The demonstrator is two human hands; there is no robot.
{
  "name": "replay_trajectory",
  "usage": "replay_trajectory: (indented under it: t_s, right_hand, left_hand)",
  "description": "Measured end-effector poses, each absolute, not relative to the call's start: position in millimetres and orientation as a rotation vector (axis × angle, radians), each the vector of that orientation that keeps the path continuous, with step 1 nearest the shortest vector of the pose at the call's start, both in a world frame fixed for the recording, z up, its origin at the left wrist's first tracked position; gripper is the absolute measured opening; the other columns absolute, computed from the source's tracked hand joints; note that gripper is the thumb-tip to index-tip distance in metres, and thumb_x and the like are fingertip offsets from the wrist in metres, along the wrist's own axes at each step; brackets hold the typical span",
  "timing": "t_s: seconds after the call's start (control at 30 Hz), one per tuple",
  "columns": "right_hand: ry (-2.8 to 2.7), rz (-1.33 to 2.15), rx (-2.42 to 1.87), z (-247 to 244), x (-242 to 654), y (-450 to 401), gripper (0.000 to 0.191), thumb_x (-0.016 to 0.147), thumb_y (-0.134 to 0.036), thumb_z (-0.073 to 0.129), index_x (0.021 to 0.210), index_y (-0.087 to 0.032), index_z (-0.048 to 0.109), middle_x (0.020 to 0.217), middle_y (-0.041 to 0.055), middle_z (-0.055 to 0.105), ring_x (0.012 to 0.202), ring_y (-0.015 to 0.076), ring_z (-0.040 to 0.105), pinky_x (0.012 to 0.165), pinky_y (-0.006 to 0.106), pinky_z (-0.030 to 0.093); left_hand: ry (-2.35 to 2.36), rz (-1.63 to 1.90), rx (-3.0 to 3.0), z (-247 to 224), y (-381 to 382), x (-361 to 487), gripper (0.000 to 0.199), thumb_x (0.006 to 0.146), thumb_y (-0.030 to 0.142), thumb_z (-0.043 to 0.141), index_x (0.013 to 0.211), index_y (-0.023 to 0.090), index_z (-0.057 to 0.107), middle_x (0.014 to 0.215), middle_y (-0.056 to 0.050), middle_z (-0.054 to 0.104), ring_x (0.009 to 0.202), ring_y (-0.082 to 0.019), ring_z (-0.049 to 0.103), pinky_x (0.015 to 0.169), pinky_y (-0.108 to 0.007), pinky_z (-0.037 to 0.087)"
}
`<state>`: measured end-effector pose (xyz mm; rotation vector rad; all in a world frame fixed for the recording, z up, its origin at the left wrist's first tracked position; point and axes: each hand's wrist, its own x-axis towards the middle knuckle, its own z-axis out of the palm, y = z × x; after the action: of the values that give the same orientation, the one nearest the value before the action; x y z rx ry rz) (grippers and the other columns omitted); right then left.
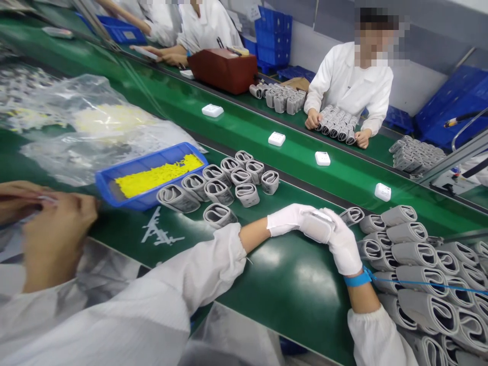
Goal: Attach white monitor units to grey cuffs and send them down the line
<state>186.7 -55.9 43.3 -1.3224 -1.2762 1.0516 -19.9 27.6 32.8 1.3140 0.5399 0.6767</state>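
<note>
In white gloves, my left hand (295, 217) and my right hand (339, 236) come together above the green bench. Both grip a rolled grey cuff (317, 227) between them, the left hand on its left side and the right on its right. A pale strip shows along its upper edge; whether this is a separate part I cannot tell. A blue wrist strap (357, 279) with a cord circles my right wrist. Beside my right arm several rolled grey cuffs (421, 282) are stacked. Another group of cuffs (218, 191) stands beyond my left forearm.
A blue tray (152, 201) of yellow pieces (160, 175) and clear plastic bags (95, 127) lie to the left. White plastic scraps (158, 231) are near it. White units (322, 158) sit on the green conveyor (244, 129). A co-worker's hands (57, 223) work at left; another person (351, 76) handles cuffs opposite.
</note>
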Motion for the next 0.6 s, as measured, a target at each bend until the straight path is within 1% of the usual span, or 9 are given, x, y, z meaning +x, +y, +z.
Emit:
replay_trajectory:
  t_s: [0.07,0.17,0.27,0.47,0.53,0.6]
  right_hand:
    - [-1.322,1.023,-1.319,34,191,-52,0.066,0.079,-0.051,0.089,0.135,-0.02,0.074,0.143,0.0119,0.073,0.133,0.034,0.069,0.123,0.053,0.047]
    - [-1.39,0.966,-1.316,26,194,-49,0.057,0.085,-0.047,0.083,0.135,-0.02,0.074,0.143,0.0117,0.073,0.133,0.0324,0.068,0.125,0.054,0.045]
    - [-1.381,0.929,-1.309,24,195,-50,0.054,0.087,-0.045,0.081,0.134,-0.019,0.075,0.141,0.012,0.074,0.133,0.0327,0.068,0.124,0.056,0.045]
    - [-1.227,0.991,-1.299,23,193,-55,0.063,0.082,-0.044,0.086,0.137,-0.018,0.073,0.141,0.0145,0.074,0.129,0.0378,0.071,0.12,0.062,0.048]
    - [-1.24,1.004,-1.274,23,193,-56,0.066,0.084,-0.043,0.085,0.143,-0.018,0.069,0.143,0.0151,0.072,0.13,0.0382,0.07,0.12,0.064,0.047]
    - [-1.269,0.997,-1.265,23,191,-56,0.069,0.089,-0.046,0.079,0.151,-0.019,0.062,0.147,0.0158,0.07,0.131,0.0376,0.07,0.117,0.065,0.05]
  left_hand:
    - [0.534,0.677,1.394,29,29,-19,0.048,0.084,0.049,0.087,0.114,0.012,0.081,0.122,-0.015,0.078,0.119,-0.031,0.07,0.11,-0.042,0.05]
    - [0.505,0.672,1.418,27,31,-16,0.049,0.084,0.05,0.086,0.116,0.014,0.08,0.125,-0.013,0.078,0.121,-0.029,0.069,0.111,-0.04,0.049]
    - [0.505,0.664,1.389,31,29,-12,0.049,0.08,0.048,0.088,0.114,0.014,0.08,0.123,-0.012,0.078,0.118,-0.028,0.07,0.111,-0.039,0.049]
    - [0.55,0.704,1.288,43,22,-7,0.036,0.075,0.032,0.091,0.102,0.011,0.08,0.107,-0.011,0.081,0.11,-0.028,0.071,0.104,-0.037,0.053]
    - [0.552,0.723,1.275,44,20,-5,0.035,0.073,0.03,0.091,0.1,0.011,0.08,0.104,-0.01,0.081,0.108,-0.029,0.072,0.101,-0.038,0.055]
    - [0.564,0.752,1.251,44,18,-2,0.037,0.075,0.033,0.09,0.103,0.011,0.08,0.103,-0.012,0.081,0.107,-0.032,0.073,0.097,-0.04,0.058]
